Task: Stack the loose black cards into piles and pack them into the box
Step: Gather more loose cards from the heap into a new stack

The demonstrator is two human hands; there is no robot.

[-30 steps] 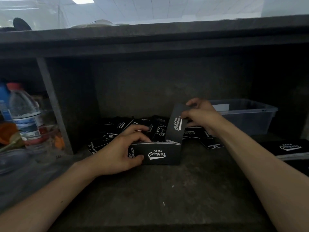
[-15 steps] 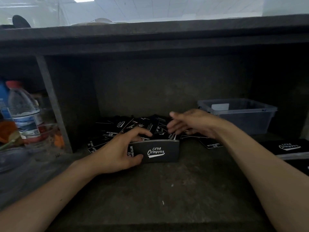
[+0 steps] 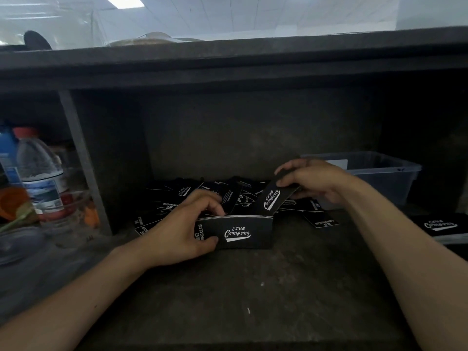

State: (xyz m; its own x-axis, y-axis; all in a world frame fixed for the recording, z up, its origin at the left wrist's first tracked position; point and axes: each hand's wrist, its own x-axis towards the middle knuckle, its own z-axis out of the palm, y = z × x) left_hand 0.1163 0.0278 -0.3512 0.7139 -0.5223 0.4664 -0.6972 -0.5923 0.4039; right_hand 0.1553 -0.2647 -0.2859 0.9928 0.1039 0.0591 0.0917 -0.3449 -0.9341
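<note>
Fingers of the left hand (image 3: 182, 231) curl round a standing stack of black cards (image 3: 238, 233). Just above the stack's right end, the right hand (image 3: 316, 181) pinches one tilted card (image 3: 273, 198). Behind both hands, loose cards (image 3: 177, 196) lie scattered. Beyond the right hand, a clear box (image 3: 387, 178) holds a white piece (image 3: 338, 163).

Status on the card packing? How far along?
Done: one pile lies at the right edge. In hand: left hand grips an upright stack; right hand pinches one card at its right end. Left: many loose cards behind, and packing into the box; its contents are unclear.
</note>
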